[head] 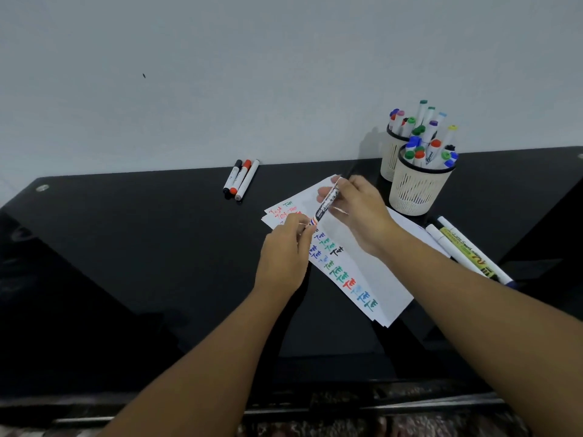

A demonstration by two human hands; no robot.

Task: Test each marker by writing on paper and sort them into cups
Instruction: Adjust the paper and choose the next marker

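Both hands hold one white marker [326, 205] with black print slantwise above the paper [372, 272]. My left hand [285, 250] pinches its lower end, and my right hand [356, 206] grips its upper part. The paper lies on the black table and carries several coloured test marks in red, green, blue and black. Two cream cups stand at the back right, the nearer cup [416, 190] in front of the farther cup [391, 156]. Both are filled with several capped markers.
Three markers [241, 179] lie together at the table's back edge by the wall. More markers [467, 250], white and yellow-labelled, lie right of the paper under my right forearm. The black table [142, 247] ends near the bottom of the view.
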